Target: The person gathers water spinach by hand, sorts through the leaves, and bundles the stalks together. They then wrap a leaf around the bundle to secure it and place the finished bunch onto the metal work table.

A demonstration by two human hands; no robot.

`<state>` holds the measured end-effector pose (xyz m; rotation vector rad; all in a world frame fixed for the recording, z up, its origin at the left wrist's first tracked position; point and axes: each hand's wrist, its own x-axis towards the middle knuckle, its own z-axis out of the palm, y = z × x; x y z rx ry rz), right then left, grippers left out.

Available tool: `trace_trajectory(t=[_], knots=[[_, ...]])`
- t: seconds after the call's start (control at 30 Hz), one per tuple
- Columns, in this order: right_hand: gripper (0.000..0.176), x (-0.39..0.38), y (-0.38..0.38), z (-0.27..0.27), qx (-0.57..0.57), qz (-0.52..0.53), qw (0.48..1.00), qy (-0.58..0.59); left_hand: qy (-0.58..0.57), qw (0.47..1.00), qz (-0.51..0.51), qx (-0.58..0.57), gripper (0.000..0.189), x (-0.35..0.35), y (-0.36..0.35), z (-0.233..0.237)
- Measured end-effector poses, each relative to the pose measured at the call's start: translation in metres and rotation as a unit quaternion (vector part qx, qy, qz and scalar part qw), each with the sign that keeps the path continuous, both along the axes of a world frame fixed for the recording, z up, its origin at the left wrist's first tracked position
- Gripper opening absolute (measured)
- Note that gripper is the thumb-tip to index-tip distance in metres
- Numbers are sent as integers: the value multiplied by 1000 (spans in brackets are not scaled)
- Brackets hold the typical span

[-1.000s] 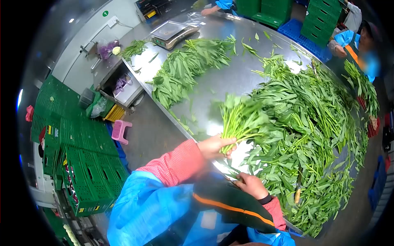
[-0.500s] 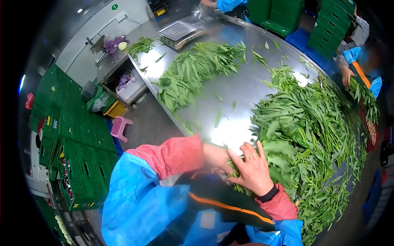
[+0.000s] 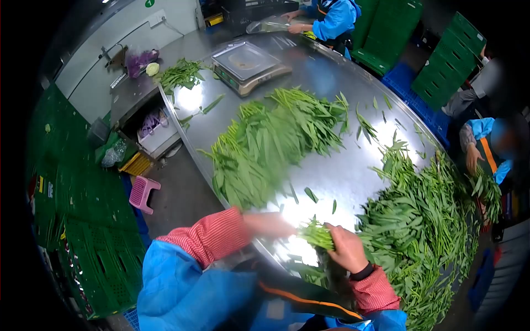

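My right hand (image 3: pixel 348 249) is closed around a bunch of water spinach (image 3: pixel 316 234), its cut stem ends pointing up and away from me at the table's near edge. My left hand (image 3: pixel 270 225) is just left of those stems, smeared by motion, so its fingers cannot be made out. To the right lies a big loose heap of water spinach (image 3: pixel 422 220). Farther off, toward the left, several bunches of the same greens (image 3: pixel 259 146) lie in a row on the steel table (image 3: pixel 353 171).
A weighing scale (image 3: pixel 245 63) stands at the back left, near a small pile of greens (image 3: pixel 182 74). One co-worker (image 3: pixel 337 25) handles a clear bag at the far edge; another person (image 3: pixel 488 154) holds greens at right. Green crates (image 3: pixel 99 259) and a pink stool (image 3: pixel 143 193) are at left.
My right hand has closed on the bunch, whose stem ends now show. My left hand has moved left, away from it. The view has shifted, bringing the far co-worker further into sight.
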<state>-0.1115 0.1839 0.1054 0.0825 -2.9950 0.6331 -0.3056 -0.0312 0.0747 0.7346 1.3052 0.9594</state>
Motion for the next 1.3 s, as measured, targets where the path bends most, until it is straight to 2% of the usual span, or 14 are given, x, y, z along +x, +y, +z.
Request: trace_trajectory(t=[0.07,0.17,0.2,0.27,0.3,0.43,0.57,0.77,0.8,0.83,1.0,1.07,1.13,1.3], knots=[[64,-31,10,10,-47,-54,997,0,-102,988,82,82,24,-32,-17,-15],[63,-88,30,18,-62,-119,990,41,68,993,97,18,24,-45,-37,-53],[63,-111,40,18,-42,-132,988,64,189,972,109,92,25,-34,-48,-111],[62,-163,58,29,-14,-166,983,80,215,967,97,96,25,-10,-60,-158],[62,-191,69,33,-17,-160,980,114,398,892,24,215,22,-9,-52,-116],[57,-301,110,49,17,-190,970,152,387,910,-53,140,20,2,-65,-160],[60,-402,151,28,85,-204,960,173,209,952,102,198,26,1,-64,-133],[82,-491,159,-56,178,-305,935,-27,352,930,63,82,36,18,-73,-160],[84,-496,161,-83,215,-318,923,-26,316,925,117,176,35,19,-78,-187],[87,-499,163,-108,251,-330,910,-25,321,934,99,124,33,32,-89,-206],[64,-436,128,-83,215,-255,931,151,302,943,-63,-123,19,-6,-37,-93],[47,-388,98,-63,163,-223,944,183,432,893,121,41,12,12,-50,-113],[44,-330,64,-69,90,-214,963,134,439,879,170,79,15,16,-47,-110],[46,-173,-15,-124,-46,-217,969,105,427,893,36,136,17,2,-38,-102]])
